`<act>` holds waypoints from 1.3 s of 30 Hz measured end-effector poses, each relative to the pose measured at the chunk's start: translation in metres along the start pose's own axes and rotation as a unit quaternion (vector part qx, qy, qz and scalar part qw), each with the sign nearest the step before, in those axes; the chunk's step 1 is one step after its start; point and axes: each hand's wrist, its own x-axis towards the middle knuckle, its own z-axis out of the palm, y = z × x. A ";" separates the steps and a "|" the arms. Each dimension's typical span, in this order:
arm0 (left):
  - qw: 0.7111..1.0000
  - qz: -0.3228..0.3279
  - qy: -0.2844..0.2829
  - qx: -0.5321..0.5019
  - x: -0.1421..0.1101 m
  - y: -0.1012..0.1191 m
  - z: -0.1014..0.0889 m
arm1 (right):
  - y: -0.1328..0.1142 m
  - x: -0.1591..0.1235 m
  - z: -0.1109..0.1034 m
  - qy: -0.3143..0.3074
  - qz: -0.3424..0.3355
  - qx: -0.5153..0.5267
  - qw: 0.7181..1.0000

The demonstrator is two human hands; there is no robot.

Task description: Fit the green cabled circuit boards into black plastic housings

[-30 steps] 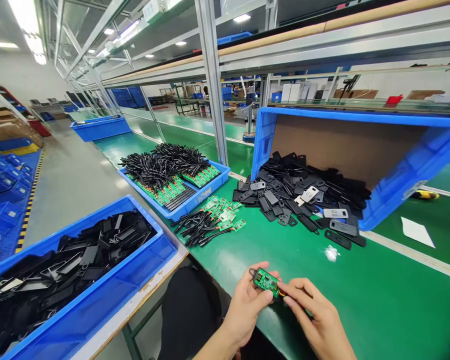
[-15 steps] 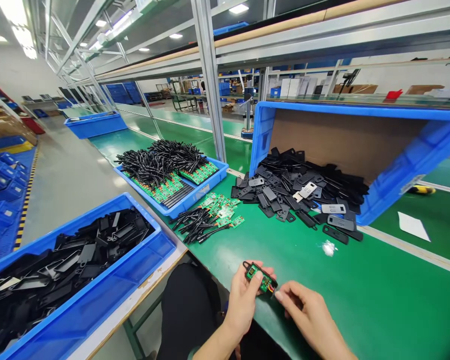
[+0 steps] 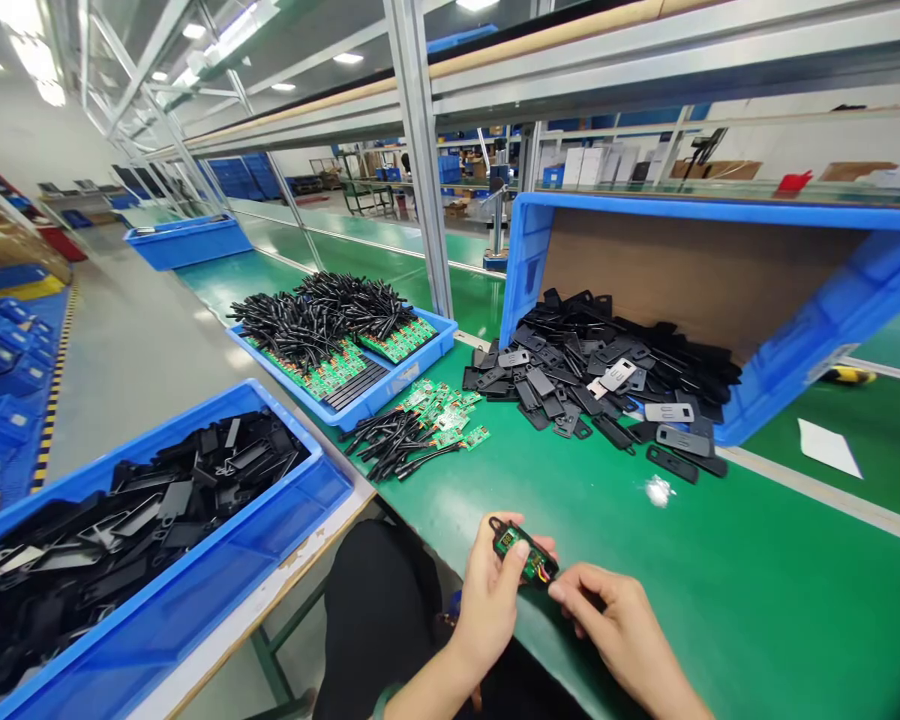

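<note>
My left hand (image 3: pixel 491 600) grips a small green circuit board seated in a black plastic shell (image 3: pixel 523 552), held just above the near edge of the green table (image 3: pixel 757 590). My right hand (image 3: pixel 619 630) is closed in a pinch at the right end of that shell, where red and yellow wires show. A loose pile of green boards with black cables (image 3: pixel 420 430) lies ahead on the left. A heap of black plastic shells (image 3: pixel 600 380) spills from a tipped blue crate (image 3: pixel 810 330) ahead on the right.
A blue tray of boards and black cables (image 3: pixel 337 345) sits behind the loose pile. A large blue bin of black shells (image 3: pixel 157 530) stands at my left. A white scrap (image 3: pixel 658 490) and white paper (image 3: pixel 829 447) lie on the table. An aluminium post (image 3: pixel 420 160) rises behind.
The board in its shell has shifted slightly left and tilted in my left hand. My right fingers have moved to pinch its right end.
</note>
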 end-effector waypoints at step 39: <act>0.917 -0.012 -0.172 0.359 0.009 0.014 0.001 | 0.000 0.007 -0.016 0.113 -0.278 -0.169 0.939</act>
